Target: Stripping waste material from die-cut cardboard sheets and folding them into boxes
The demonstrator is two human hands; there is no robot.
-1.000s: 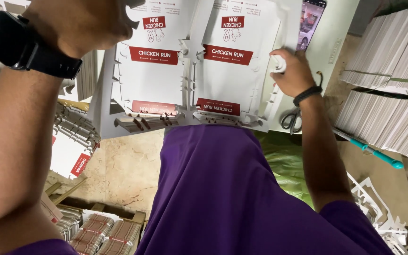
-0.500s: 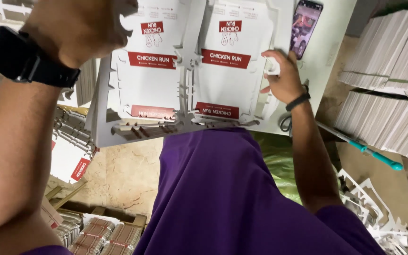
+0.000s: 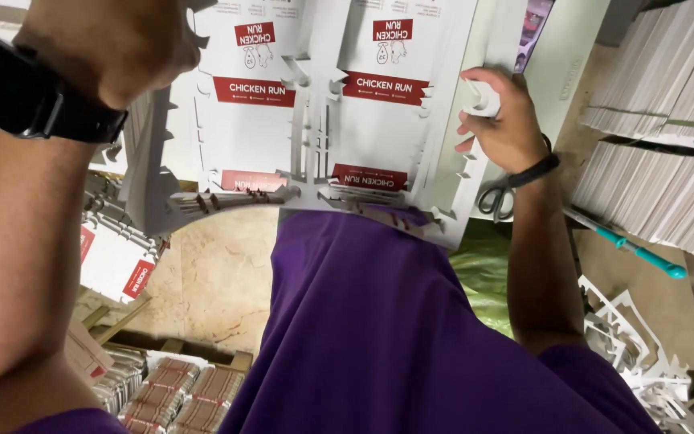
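A cluttered packing workspace fills the frame, with a marbled beige floor (image 3: 226,281) showing at lower centre and tall stacks of flat white card sheets (image 3: 668,120) banked along the right edge. Across the upper middle lies the biggest working piece, a thick pile of die-cut white cardboard box blanks with red printed bands (image 3: 323,120), its near edge resting against the person's purple shirt (image 3: 379,337).

The left hand (image 3: 110,44), upper left above a black wristwatch (image 3: 30,92), is curled closed at the pile's left edge; whether it grips the card I cannot tell. The right hand (image 3: 500,120), upper right, pinches a small white waste tab at the pile's right edge between thumb and fingers.

Judging from this, clean stripping calls for steadying the pile and pulling scrap along the cut line.

Smaller items sit right of centre: black-handled scissors (image 3: 496,197) and a teal-tipped pen (image 3: 628,245), with white offcuts (image 3: 644,362) at lower right.
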